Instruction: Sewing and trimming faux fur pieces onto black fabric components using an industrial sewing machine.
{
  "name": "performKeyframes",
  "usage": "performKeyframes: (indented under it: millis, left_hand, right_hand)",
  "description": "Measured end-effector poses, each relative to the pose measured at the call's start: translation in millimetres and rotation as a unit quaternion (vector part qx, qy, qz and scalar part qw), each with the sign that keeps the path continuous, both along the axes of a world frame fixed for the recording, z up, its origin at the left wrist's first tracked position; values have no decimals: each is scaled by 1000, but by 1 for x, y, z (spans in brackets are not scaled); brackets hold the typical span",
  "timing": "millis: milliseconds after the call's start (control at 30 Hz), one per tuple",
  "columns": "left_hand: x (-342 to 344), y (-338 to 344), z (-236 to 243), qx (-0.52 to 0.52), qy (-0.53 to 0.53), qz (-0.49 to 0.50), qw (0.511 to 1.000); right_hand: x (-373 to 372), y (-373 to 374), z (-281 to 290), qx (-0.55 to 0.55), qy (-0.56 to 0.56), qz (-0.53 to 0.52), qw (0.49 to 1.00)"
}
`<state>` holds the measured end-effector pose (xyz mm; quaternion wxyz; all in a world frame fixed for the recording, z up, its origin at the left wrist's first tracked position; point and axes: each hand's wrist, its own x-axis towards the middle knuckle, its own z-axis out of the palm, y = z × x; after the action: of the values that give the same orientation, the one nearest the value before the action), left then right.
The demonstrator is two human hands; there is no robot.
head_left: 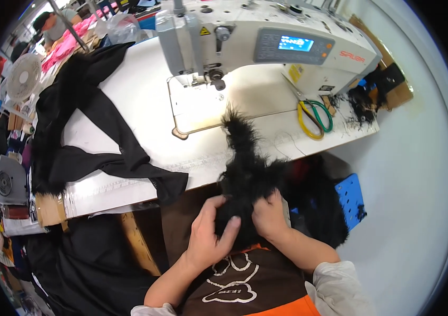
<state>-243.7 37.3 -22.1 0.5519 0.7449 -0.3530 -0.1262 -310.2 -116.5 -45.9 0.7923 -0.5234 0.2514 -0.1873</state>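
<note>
A shaggy black fur piece (242, 176) hangs over the front edge of the sewing table, and one narrow tuft of it lies up on the tabletop. My left hand (206, 231) grips its left side, with the thumb in front and the fingertips partly hidden in the pile. On the other side my right hand (271, 216) is closed on the same fur, its fingers pinched into it. Beyond the tuft stands a white sewing machine (245, 45), its needle area lit. More black fur (324, 210) hangs to the right below the table edge.
Scissors (311, 118) with yellow and green handles lie on the right of the table (145, 79). A black garment piece with fur trim (103, 121) spreads across the left. Black fabric (87, 258) hangs below. A person (55, 26) works at far left.
</note>
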Motion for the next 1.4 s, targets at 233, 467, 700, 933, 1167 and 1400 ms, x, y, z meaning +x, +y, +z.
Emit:
performKeyframes:
  millis: [233,467,700,933,1167,1400]
  left_hand:
    - [0,-14,8,-36,101,62,992]
    - [7,-12,-4,-12,71,132,989]
    - [-2,-7,-7,-55,49,119,990]
    - [-18,6,-23,-26,106,77,991]
    - [-1,12,-8,-1,52,-6,999]
    - [10,0,12,-80,-186,62,977]
  right_hand:
    - [5,6,12,-300,-1,69,951]
    - [-2,-11,-5,-673,66,148,722]
    - [10,0,3,-209,-21,108,972]
    - [21,-4,40,184,-40,-31,982]
    - [19,1,15,-46,-6,7,999]
    - [20,14,11,-214,-102,28,971]
